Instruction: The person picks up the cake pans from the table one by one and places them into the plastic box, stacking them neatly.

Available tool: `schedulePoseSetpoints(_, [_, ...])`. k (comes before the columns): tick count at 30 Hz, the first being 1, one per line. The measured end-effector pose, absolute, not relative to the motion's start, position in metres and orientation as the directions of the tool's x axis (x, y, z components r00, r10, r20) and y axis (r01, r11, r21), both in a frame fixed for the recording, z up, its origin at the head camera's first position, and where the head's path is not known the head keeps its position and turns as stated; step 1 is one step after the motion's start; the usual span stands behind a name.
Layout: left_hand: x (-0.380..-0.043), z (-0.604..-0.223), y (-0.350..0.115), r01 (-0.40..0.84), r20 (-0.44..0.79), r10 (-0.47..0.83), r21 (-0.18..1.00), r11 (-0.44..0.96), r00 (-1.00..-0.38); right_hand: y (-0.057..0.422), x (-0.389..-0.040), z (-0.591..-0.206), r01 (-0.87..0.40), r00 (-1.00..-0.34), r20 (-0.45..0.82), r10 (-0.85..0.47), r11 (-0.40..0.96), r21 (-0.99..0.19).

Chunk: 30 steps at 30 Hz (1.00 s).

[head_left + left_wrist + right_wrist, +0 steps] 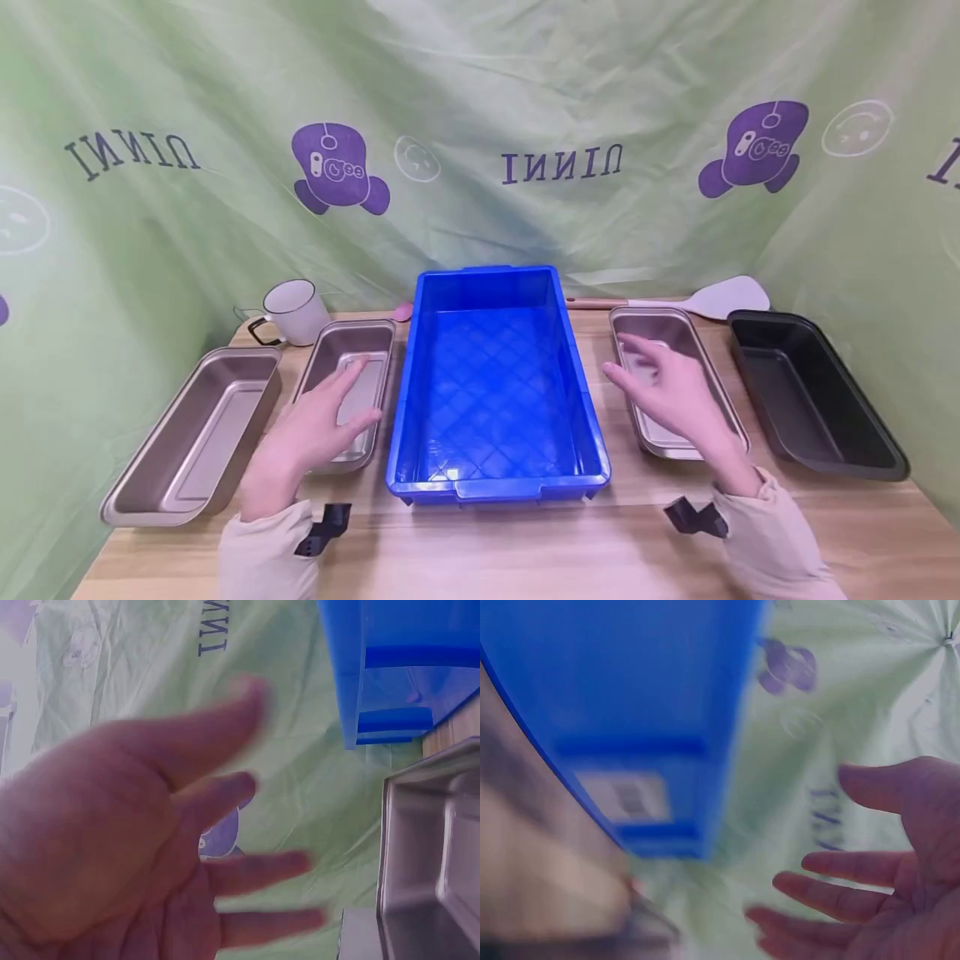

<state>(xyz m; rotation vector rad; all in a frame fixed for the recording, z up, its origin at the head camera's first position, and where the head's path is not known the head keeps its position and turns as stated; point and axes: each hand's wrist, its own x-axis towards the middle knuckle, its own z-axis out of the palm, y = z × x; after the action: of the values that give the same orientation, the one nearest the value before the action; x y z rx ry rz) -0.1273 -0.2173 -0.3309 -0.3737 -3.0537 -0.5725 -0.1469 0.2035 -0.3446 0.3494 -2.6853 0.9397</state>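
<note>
A blue plastic bin stands in the middle of the wooden table, with nothing visible inside it. My left hand hovers over a bronze loaf pan left of the bin, fingers spread and holding nothing. On the other side, my right hand is above a second bronze loaf pan, also with spread fingers and nothing in it. In the left wrist view the left hand is blurred, apart from the bin and pan. The right wrist view shows the right hand apart from the bin's side.
At the far left lies another bronze loaf pan; a dark loaf pan is at the far right. Behind are a white mug, a pink tip and a white spatula. A green curtain encloses the table.
</note>
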Motion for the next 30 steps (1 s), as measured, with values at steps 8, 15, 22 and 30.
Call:
schedulePoseSetpoints(8, [-0.111, -0.327, -0.240, 0.389, 0.168, 0.350, 0.386, 0.837, -0.921, 0.179, -0.158, -0.374, -0.090, -0.977, 0.009, -0.213, 0.377, -0.922])
schedulePoseSetpoints(15, [-0.093, -0.340, -0.262, 0.361, 0.249, 0.280, 0.393, 0.846, -0.927, 0.184, -0.164, -0.380, 0.057, -0.946, -0.124, -0.300, 0.223, -0.973])
schedulePoseSetpoints(22, [-0.083, -0.348, -0.288, 0.265, 0.258, 0.179, 0.354, 0.897, -0.950, 0.189, -0.168, -0.383, 0.179, -0.888, -0.183, -0.421, 0.049, -0.983])
schedulePoseSetpoints(30, [-0.064, -0.363, -0.333, 0.143, 0.328, 0.028, 0.332, 0.932, -0.944, 0.189, -0.170, -0.385, 0.193, -0.886, -0.193, -0.421, 0.043, -0.980])
